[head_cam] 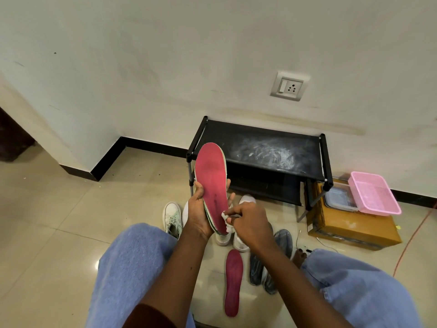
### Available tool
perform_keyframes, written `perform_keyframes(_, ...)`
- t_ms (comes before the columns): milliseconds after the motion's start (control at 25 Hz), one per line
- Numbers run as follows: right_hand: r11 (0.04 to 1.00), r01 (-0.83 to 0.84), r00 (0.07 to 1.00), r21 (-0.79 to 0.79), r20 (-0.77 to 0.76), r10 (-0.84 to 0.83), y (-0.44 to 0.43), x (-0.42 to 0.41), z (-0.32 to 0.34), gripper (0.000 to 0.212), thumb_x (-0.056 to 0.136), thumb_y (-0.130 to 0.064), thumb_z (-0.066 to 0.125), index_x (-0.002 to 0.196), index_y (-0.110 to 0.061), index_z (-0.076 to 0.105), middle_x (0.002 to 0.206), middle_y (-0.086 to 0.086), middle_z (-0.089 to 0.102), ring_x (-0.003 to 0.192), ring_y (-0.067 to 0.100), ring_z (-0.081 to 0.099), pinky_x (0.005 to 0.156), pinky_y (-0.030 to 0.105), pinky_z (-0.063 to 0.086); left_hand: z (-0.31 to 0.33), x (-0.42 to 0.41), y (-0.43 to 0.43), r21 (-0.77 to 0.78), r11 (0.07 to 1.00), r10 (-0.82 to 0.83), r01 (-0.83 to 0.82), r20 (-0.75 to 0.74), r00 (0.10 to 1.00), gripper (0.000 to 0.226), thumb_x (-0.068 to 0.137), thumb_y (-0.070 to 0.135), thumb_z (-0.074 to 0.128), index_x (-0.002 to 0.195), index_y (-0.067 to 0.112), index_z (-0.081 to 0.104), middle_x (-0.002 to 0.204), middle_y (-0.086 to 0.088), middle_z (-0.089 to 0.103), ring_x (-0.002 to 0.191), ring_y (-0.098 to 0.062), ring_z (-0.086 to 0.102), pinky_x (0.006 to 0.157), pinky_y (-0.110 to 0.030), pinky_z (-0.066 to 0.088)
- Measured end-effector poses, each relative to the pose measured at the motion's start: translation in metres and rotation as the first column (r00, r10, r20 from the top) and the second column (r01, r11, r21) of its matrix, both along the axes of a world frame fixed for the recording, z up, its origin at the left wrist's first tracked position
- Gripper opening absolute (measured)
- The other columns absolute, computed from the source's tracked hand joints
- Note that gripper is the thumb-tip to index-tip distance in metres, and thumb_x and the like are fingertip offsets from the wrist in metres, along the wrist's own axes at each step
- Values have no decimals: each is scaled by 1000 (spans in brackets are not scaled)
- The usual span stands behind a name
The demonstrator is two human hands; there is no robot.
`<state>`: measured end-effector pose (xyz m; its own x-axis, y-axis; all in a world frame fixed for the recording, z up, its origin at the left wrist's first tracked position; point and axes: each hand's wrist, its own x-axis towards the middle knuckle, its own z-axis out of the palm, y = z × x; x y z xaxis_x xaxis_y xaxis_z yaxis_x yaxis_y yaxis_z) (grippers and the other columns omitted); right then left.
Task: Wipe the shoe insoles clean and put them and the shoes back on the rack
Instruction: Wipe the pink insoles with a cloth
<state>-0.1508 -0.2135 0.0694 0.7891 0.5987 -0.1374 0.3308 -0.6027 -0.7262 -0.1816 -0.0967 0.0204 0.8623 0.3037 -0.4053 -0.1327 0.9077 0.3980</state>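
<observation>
knees: person seated, blue jeans [132,261] either side of the view.
floor insole: dark red insole [233,282] flat on the tiles between the knees, nearer than the rack [260,147].
grey shoes: pair [272,256] just right of the floor insole.
left hand: left hand [201,209] wrapped around the heel half of a red insole [211,183], held upright in front of the rack.
right hand: right hand [250,223] pinching a white cloth [227,218] against the held insole's lower edge.
white shoes: on the floor behind the hands [173,218], short of the rack.
rack: black, top shelf dusty, against the wall.
right of rack: cardboard box [350,226] with a pink basket [373,192] on top.
</observation>
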Motion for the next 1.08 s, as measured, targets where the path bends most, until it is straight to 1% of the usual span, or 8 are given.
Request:
perform_keyframes(120, 996, 37, 999, 79, 25, -39, 4, 2, 5, 21, 84, -5, 63, 103, -7, 71, 90, -2, 68, 67, -4, 51, 59, -6, 34, 4, 0, -3, 24, 998, -54, 54, 36, 998, 69, 86, 57, 48, 132, 6, 49, 110, -15, 63, 89, -27, 64, 80, -36, 55)
perform_keyframes(280, 991, 47, 979, 127, 191, -71, 22, -1, 6, 23, 89, -5, 56, 108, -7, 68, 111, 8, 65, 96, 17, 61, 84, 1, 36, 3, 1, -13, 23, 981, -194, 193, 112, 975, 70, 51, 40, 89, 105, -2, 70, 100, -16, 69, 86, -26, 69, 81, -37, 55)
perform_keyframes(360, 990, -39, 970, 136, 245, 5, 26, -8, 2, 24, 88, -2, 54, 105, -9, 70, 111, 7, 67, 101, 19, 61, 96, 18, 41, 2, 0, -12, -21, 980, -194, 199, 138, 971, 69, 55, 40, 87, 105, -3, 69, 103, -16, 69, 89, -25, 69, 82, -35, 56)
perform_keyframes(520, 933, -282, 916, 224, 353, 192, 11, -22, -5, 26, 74, 9, 56, 88, -3, 74, 96, 11, 70, 89, 21, 65, 82, 20, 51, 0, -5, -5, -185, 976, -90, 115, 138, 986, 69, 83, 54, 51, 122, -3, 54, 114, -18, 65, 89, -28, 69, 76, -34, 59)
perform_keyframes(680, 844, -515, 810, 151, 409, 421, -4, -12, -8, 30, 57, 17, 66, 74, -6, 74, 83, 7, 72, 76, 15, 66, 73, 12, 47, -5, -5, -4, -252, 959, -96, 131, 144, 985, 71, 90, 57, 42, 121, -5, 58, 117, -18, 63, 86, -30, 69, 75, -36, 58)
perform_keyframes(800, 849, -500, 831, 169, 368, 417, -3, 6, 2, 27, 55, 17, 61, 66, -4, 74, 74, 8, 73, 67, 14, 64, 70, 7, 45, -7, -3, -6, -233, 956, -143, 180, 167, 976, 70, 88, 56, 46, 117, -6, 61, 114, -19, 65, 87, -31, 69, 75, -40, 58)
perform_keyframes(920, 915, -299, 917, 272, 349, 196, 8, 11, 4, 23, 62, 16, 65, 72, -3, 75, 79, 11, 73, 72, 16, 67, 75, 16, 50, -5, -2, -6, -234, 950, -156, 208, 222, 962, 73, 71, 43, 74, 120, -9, 59, 117, -23, 63, 96, -36, 67, 81, -47, 56)
perform_keyframes(1080, 931, -344, 878, 124, 395, 271, 11, -10, -1, 25, 66, 11, 60, 82, -2, 75, 90, 12, 72, 84, 25, 67, 82, 33, 53, -5, -3, -4, -190, 969, -132, 156, 132, 982, 69, 83, 55, 50, 115, -4, 62, 113, -16, 66, 87, -26, 69, 79, -34, 56)
